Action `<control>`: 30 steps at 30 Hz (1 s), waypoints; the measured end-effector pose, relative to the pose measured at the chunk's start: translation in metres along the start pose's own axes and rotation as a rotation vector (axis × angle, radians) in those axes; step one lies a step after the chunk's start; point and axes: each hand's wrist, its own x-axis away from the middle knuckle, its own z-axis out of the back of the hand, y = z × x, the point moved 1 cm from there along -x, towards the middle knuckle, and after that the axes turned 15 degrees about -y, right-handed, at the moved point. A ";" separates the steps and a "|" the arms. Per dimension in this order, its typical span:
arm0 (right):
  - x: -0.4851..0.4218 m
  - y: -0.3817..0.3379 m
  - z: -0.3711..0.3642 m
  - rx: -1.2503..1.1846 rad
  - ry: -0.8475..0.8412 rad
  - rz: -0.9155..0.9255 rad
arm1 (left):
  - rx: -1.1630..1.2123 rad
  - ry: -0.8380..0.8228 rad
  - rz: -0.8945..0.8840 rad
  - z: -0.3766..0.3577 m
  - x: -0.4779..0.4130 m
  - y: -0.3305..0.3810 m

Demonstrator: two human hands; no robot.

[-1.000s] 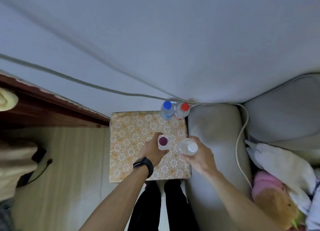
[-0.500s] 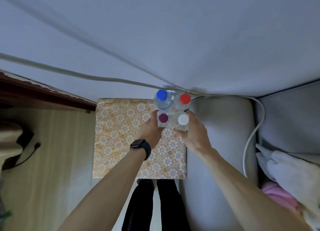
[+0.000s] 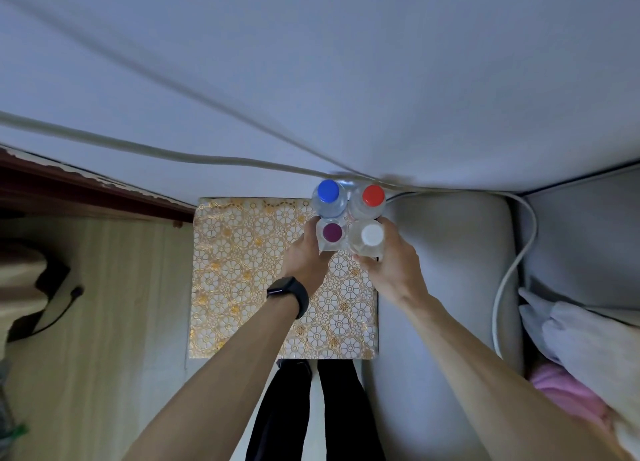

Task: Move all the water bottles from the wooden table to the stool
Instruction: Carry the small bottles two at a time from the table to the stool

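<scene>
- The stool [image 3: 242, 252], topped with a gold-and-white flower pattern, is seen from above. Four water bottles are gathered upright at its far right corner.
- The blue-capped bottle [image 3: 328, 192] and the red-capped bottle [image 3: 373, 195] are set side by side at the stool's far edge, blue on the left.
- The purple-capped bottle [image 3: 332, 232] is gripped by the left hand [image 3: 304, 263], with fingers curled round its side, just nearer than the blue-capped one (the two look to be touching).
- The white-capped bottle [image 3: 372, 235] is gripped by the right hand [image 3: 391, 270], with thumb and fingers wrapped round its body, by the stool's right edge and just nearer than the red-capped bottle.
- Whether the two held bottles rest on the stool's top cannot be told.
- A black watch [image 3: 289, 292] is worn on the left wrist, over the stool's middle.
- A grey sofa arm [image 3: 443, 252] is set against the stool's right side, and a pale cable [image 3: 512, 270] is draped beyond it.
- Wooden floor [image 3: 104, 304] is seen left of the stool.
</scene>
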 end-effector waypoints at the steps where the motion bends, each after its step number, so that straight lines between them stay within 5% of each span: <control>1: -0.001 0.000 0.000 0.010 -0.012 0.009 | 0.000 -0.004 0.001 0.000 0.000 -0.002; 8: 0.001 0.001 0.001 -0.088 -0.005 0.024 | -0.017 -0.021 0.008 0.001 0.000 -0.002; 13: 0.014 0.011 -0.009 -0.188 0.006 -0.124 | 0.053 -0.076 0.021 0.011 0.011 -0.002; 21: 0.118 -0.035 -0.002 -0.269 -0.066 -0.280 | 0.057 -0.115 0.091 0.065 0.119 0.000; 30: 0.210 -0.194 0.019 0.058 -0.088 0.135 | -0.031 -0.001 0.043 0.146 0.259 0.023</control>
